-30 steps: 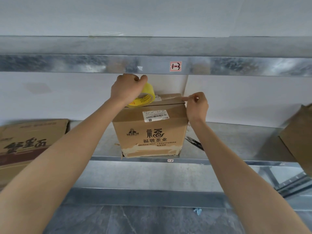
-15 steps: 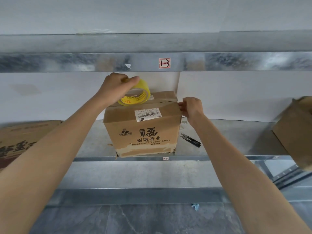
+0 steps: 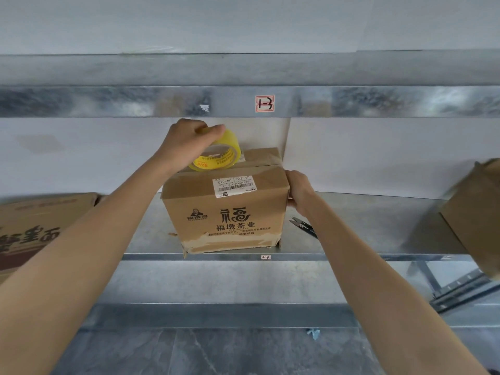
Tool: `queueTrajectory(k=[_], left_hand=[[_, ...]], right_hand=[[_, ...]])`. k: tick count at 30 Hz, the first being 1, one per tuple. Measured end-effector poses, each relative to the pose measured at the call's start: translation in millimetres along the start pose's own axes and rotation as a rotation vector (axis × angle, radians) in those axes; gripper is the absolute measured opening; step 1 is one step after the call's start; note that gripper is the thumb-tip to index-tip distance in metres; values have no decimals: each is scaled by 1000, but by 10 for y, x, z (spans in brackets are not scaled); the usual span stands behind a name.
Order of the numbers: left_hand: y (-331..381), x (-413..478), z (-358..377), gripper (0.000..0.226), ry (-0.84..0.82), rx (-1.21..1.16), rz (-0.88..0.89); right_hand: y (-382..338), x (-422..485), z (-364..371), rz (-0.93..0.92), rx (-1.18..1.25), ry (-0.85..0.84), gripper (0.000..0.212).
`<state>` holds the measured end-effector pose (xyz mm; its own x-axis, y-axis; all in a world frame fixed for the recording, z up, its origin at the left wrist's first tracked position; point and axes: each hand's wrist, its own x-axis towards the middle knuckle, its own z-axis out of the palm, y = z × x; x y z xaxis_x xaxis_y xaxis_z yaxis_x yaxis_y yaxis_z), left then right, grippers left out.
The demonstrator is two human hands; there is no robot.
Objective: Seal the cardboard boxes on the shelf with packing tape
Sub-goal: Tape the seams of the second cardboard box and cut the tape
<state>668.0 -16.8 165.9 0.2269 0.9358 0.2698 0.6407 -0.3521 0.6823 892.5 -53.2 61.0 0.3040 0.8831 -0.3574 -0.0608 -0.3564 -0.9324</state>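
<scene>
Fingers of the left hand curled closed over the top of the yellow tape roll, thumb tip resting on the roll's upper rim; roll held tilted, its lower edge touching the top of the cardboard box near the rear left. Right hand pressed against the box's upper right edge, fingers bent around the corner and onto the right side face, so gripping the box; fingertips themselves hidden behind the corner. Box stands upright on the metal shelf, front face toward the camera, close to the shelf's front lip. Front face carries dark printed characters and a small logo; a white barcode label is stuck across the front top edge. Torn paper and tape residue run along the box's bottom front edge. Top flaps look closed; the strip of tape between roll and box is not clear enough to trace. Small black snips lie on the shelf just right of the box, partly hidden by the right forearm. Second cardboard box at far left on the same shelf, with large dark print, well apart from the centre box. Third box at far right, tilted, cut off by the frame edge. Upper shelf beam crosses above, bearing a small red-and-white tag. Grey floor visible below
</scene>
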Motion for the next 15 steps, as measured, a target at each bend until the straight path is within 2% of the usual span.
queueTrajectory(k=[2,4,6,8,9,11,13,15], left_hand=[[-24,3,-31,49,-3,-7,-11],[-35,-10,-57,49,-19,-34,-20],[-13,-12,-48,49,-24,-38,-16],[23,-12,-13,48,-31,-37,-12],[44,-11,6,48,-43,-34,-17],[66,-12,22,46,-85,-36,-38],[74,-2,2,34,-121,-73,-81],[67,6,-37,27,-162,-119,-115]], right_hand=[[43,3,12,28,-75,-5,16],[40,-7,-5,16,-157,65,21],[-84,-21,-29,-126,-213,204,26],[-304,-73,-37,-374,-267,306,31],[-421,-115,-14,-483,-305,281,33],[-591,-182,61,-594,-454,110,37],[-642,-221,158,-590,-706,-101,45],[-607,-220,244,-599,-912,-211,56]])
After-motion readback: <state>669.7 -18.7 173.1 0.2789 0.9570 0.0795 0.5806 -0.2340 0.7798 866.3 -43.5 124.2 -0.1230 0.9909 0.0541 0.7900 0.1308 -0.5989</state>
